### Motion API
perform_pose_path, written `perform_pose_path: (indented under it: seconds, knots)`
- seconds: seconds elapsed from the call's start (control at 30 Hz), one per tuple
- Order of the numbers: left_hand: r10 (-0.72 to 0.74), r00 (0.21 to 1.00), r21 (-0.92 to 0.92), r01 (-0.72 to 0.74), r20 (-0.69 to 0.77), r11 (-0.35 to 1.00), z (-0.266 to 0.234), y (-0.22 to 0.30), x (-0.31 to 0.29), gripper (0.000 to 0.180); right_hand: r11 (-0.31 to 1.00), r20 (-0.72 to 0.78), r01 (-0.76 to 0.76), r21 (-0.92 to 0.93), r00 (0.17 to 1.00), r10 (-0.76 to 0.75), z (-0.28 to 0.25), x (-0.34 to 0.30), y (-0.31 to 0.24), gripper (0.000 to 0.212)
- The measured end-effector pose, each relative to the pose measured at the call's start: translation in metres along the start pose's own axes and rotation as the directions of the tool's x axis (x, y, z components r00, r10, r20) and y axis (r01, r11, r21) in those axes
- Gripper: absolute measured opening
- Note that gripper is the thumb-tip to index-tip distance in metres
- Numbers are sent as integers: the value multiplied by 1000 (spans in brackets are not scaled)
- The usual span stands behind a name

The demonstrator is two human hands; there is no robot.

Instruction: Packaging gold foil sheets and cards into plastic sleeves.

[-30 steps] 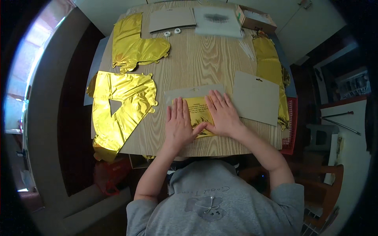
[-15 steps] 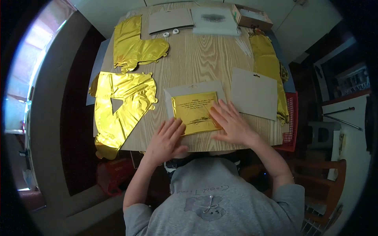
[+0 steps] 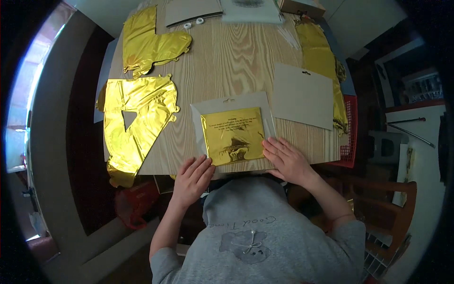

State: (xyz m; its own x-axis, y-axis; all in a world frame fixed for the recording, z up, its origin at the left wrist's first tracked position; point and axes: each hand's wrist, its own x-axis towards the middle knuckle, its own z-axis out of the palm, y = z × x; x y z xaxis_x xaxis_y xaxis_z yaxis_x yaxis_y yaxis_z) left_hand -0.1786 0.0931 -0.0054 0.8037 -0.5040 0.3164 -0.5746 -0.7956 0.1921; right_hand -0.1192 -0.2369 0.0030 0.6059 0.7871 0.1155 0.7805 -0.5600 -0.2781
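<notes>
In front of me, close to the table's near edge, lies a clear plastic bag (image 3: 195, 118) with a folded gold foil balloon (image 3: 231, 130) inside and a hang hole at its top. Dark print runs across the upper part of the gold square. My left hand (image 3: 191, 180) rests by the bag's lower left corner, fingers stretched and touching its edge. At the lower right side, my right hand (image 3: 289, 161) lies with straight fingers on the bag's edge, its thumb toward the table edge. Neither hand grips anything.
Two flat gold foil balloons (image 3: 142, 106) lie on the left, with more gold foil (image 3: 317, 52) along the right edge. A grey card (image 3: 302, 94) sits right of the bag. Two small white rolls (image 3: 194, 23), card sheets (image 3: 191, 10) and a box (image 3: 302, 6) are at the back.
Both hands have slid nearer to me, down to the bag's lower corners. The bag's gold face now shows more fully, and the view has shifted slightly.
</notes>
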Motion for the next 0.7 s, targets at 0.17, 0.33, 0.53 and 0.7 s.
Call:
perform_pose_path:
  seconds: [0.17,0.33,0.53,0.7]
  knots:
    - [-36,999,-41,34,-32,999,2,0,3,29,997,-32,-34,68,999,36,-5,4,-4,58]
    - [-103,993,-143,110,54,984,-4,0,4,47,1000,-90,-2,30,996,5,-12,22,-9,49]
    - [-209,969,-79,220,133,972,-4,-3,12,59,992,-201,91,-87,974,-107,-3,50,-7,36]
    - [-273,957,-68,280,94,958,-2,-6,25,50,983,-245,133,-123,956,-160,2,64,2,29]
